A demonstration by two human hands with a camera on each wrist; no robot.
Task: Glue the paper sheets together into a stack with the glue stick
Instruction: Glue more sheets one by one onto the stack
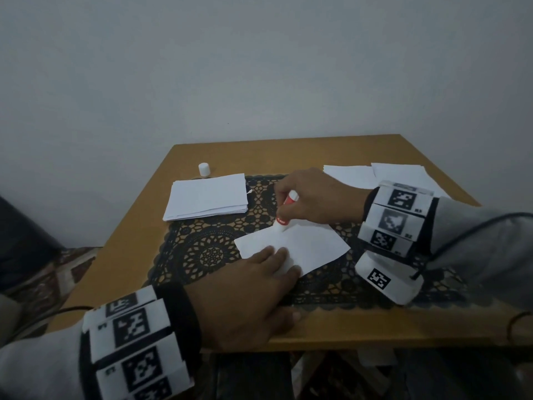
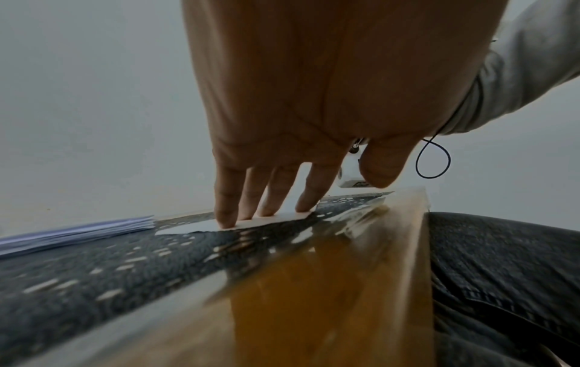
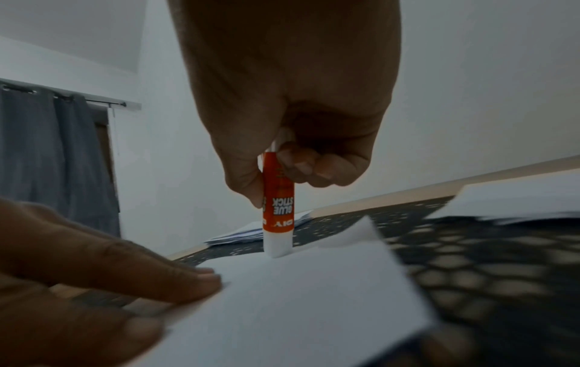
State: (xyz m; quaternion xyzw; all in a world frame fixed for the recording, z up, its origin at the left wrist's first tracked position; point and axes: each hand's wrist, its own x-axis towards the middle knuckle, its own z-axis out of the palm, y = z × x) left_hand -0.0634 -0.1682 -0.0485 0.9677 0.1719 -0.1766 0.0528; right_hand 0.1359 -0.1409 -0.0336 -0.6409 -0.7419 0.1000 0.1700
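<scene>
A white paper sheet (image 1: pixel 302 246) lies on the black lace mat (image 1: pixel 207 249) in the middle of the table. My left hand (image 1: pixel 259 284) lies flat with straight fingers (image 2: pixel 226 213) pressing the sheet's near left edge (image 2: pixel 276 219). My right hand (image 1: pixel 311 197) grips an orange and white glue stick (image 1: pixel 284 215) upright, its white tip (image 3: pixel 277 248) touching the sheet's (image 3: pixel 298 310) far edge. The left hand's fingertips (image 3: pixel 201 283) show beside it in the right wrist view. A stack of white sheets (image 1: pixel 206 197) sits at the back left.
The glue stick's white cap (image 1: pixel 204 169) stands behind the stack. More loose white sheets (image 1: pixel 375 174) lie at the back right of the wooden table (image 1: pixel 288 154). A plain wall rises behind; a curtain (image 3: pixel 56 159) hangs off to the left.
</scene>
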